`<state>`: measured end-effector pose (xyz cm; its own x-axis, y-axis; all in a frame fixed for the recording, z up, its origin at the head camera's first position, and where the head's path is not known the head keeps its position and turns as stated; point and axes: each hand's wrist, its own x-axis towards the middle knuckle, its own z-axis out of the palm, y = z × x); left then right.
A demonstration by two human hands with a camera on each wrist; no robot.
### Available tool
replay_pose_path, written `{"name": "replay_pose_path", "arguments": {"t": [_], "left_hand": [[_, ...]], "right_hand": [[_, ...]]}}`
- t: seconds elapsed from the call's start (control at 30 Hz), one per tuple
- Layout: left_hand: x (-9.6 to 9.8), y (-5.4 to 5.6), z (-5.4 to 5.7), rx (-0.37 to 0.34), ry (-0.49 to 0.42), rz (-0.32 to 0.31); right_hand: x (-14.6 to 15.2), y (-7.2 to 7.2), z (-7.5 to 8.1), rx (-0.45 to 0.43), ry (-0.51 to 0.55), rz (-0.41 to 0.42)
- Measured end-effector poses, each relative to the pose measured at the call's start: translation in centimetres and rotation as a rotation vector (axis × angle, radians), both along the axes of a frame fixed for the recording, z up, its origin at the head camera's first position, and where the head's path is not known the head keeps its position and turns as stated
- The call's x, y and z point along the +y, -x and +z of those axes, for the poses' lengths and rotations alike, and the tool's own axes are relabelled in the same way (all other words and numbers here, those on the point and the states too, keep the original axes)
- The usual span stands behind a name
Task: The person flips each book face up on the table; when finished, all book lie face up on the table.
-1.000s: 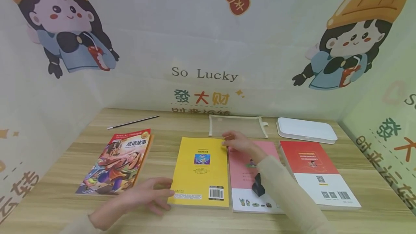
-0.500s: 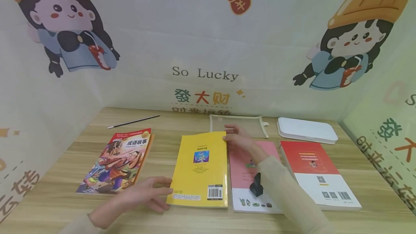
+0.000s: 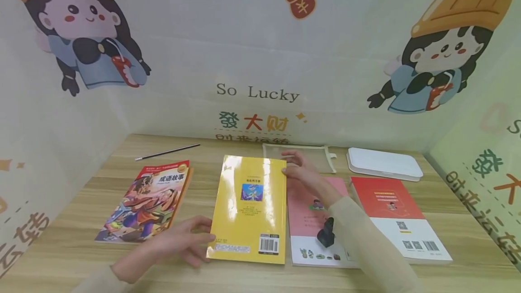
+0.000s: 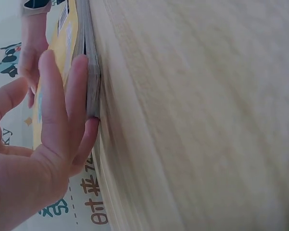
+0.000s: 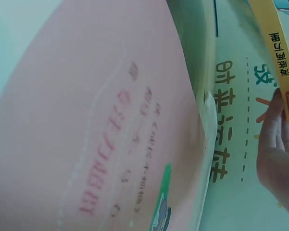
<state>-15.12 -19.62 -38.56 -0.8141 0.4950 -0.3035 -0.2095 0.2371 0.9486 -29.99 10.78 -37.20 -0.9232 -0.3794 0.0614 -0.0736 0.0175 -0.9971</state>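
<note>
A yellow paperback book lies back cover up in the middle of the table, its far end raised. At its upper right corner my right hand pinches the book, thumb on the cover. The right wrist view shows those fingers at the end of its yellow spine. My left hand is at the lower left edge, fingers extended with tips against it. In the left wrist view, the left hand has straight fingers along the grey page edges. The fingers behind the book are hidden.
Right of it lie a pink book, partly under the right forearm, and a red-and-white book. An illustrated book lies left. Behind are a pencil, a mesh zip pouch and a white case.
The yellow book's far end has risen and tilted up with my right hand, which shifted slightly upward. My left hand has stayed at the lower left edge.
</note>
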Motion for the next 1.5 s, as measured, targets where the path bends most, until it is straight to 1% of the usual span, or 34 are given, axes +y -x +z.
{"name": "replay_pose_path", "arguments": {"t": [0.13, 0.27, 0.43, 0.6, 0.8, 0.87, 0.97, 1.1, 1.2, 1.27, 1.37, 1.5], "left_hand": [[0.0, 0.1, 0.4, -0.022, -0.016, 0.000], [0.0, 0.3, 0.5, -0.037, -0.028, -0.014], [-0.1, 0.2, 0.4, -0.003, -0.042, -0.035], [-0.1, 0.2, 0.3, 0.031, -0.040, -0.044], [0.3, 0.3, 0.2, 0.025, -0.068, -0.051], [0.4, 0.2, 0.2, 0.020, -0.078, -0.043], [0.5, 0.2, 0.2, 0.021, -0.118, -0.037], [0.3, 0.4, 0.1, 0.011, -0.177, -0.031], [0.0, 0.7, 0.0, -0.007, -0.236, -0.044], [-0.3, 0.9, -0.1, -0.032, -0.287, -0.059], [-0.7, 1.1, -0.3, -0.096, -0.380, -0.086], [-1.1, 1.4, -0.5, -0.166, -0.527, -0.136]], "right_hand": [[0.2, -0.2, 0.2, 0.027, 0.059, -0.010], [0.2, -0.1, 0.1, 0.036, 0.069, -0.022], [0.2, -0.1, -0.2, 0.000, 0.073, -0.034], [0.2, 0.0, -0.3, -0.049, 0.092, -0.067], [0.2, 0.0, -0.2, -0.112, 0.103, -0.102], [0.3, 0.0, -0.2, -0.127, 0.094, -0.108], [0.4, -0.1, -0.2, -0.138, 0.091, -0.111], [0.6, -0.1, -0.1, -0.136, 0.097, -0.095], [0.9, 0.1, 0.2, -0.120, 0.146, -0.061], [1.0, 0.2, 0.4, -0.097, 0.188, -0.024], [1.3, 0.3, 0.9, -0.049, 0.258, 0.046], [1.3, 0.1, 1.9, 0.004, 0.348, 0.109]]}}
